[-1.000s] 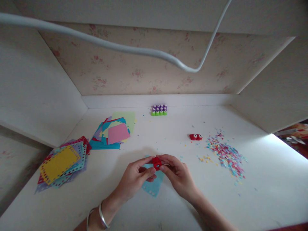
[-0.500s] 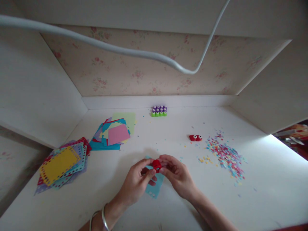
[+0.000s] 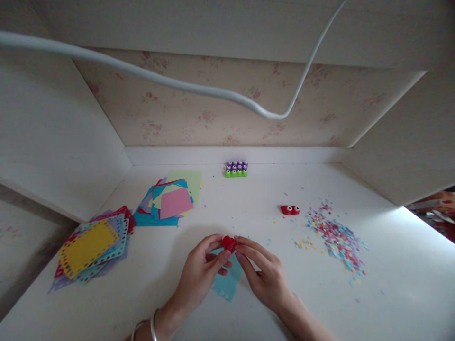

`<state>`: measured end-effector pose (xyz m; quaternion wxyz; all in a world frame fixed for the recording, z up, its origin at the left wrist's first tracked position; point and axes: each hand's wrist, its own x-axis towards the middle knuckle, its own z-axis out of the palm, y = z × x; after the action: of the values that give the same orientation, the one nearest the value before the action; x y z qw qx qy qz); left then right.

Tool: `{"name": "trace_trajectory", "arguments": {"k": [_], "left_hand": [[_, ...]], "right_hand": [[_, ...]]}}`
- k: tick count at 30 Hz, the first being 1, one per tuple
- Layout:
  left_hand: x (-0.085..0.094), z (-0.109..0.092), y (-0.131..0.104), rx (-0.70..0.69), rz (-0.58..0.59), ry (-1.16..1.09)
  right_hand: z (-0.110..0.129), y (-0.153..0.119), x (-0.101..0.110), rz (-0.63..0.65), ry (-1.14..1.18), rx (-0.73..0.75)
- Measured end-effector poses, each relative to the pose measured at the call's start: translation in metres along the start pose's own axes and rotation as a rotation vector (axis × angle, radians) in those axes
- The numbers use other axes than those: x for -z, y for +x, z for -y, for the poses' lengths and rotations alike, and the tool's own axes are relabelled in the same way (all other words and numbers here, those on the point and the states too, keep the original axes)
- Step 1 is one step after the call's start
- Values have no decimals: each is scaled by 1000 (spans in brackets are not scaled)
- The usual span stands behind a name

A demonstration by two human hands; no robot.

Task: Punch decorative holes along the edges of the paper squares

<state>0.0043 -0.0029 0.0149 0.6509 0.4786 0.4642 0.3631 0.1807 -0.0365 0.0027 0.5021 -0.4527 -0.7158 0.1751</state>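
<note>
Punches [image 3: 292,210] between paper stacks [image 3: 176,201], left, and confetti [image 3: 336,237], right.

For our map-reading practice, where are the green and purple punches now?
In the head view, the green and purple punches stand at the table's back, just right of the pale green paper.

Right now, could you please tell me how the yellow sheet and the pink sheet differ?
The yellow sheet has holes along its edges; the pink sheet shows none. The yellow sheet looks larger and nearer, the pink sheet smaller and farther back. Both lie with other sheets showing beneath.
</note>
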Motion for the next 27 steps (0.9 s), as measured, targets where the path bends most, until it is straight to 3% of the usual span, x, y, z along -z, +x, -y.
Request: {"name": "trace_trajectory", "arguments": {"k": [27], "left_hand": [[-3,2,1,-18,-29,66]], "right_hand": [[4,1,-2,59,-23,-35]]}}
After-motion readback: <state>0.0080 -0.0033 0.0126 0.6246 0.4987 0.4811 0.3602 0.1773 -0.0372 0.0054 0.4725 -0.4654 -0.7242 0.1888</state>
